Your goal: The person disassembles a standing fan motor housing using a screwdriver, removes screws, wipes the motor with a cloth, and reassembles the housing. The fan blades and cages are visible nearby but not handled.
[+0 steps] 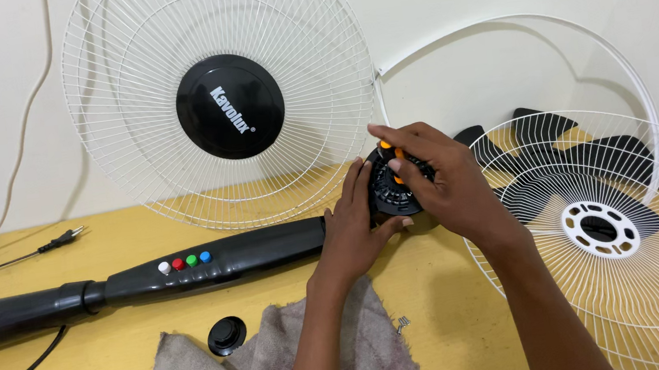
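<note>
Fan motor housing (393,188), black and round with orange parts on top, sits at the end of the black stand column (134,280), whose long axis runs leftward across the yellow table (440,280). Left hand (355,227) cups the housing's near-left side, fingers curled on it. Right hand (440,176) arches over from the right, fingertips pinching an orange piece (385,145); both touch it equally closely.

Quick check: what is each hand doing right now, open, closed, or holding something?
Left hand: closed around the black fan motor housing, steadying it.
Right hand: fingers pinched on an orange-handled tool at the top of the housing.
</note>
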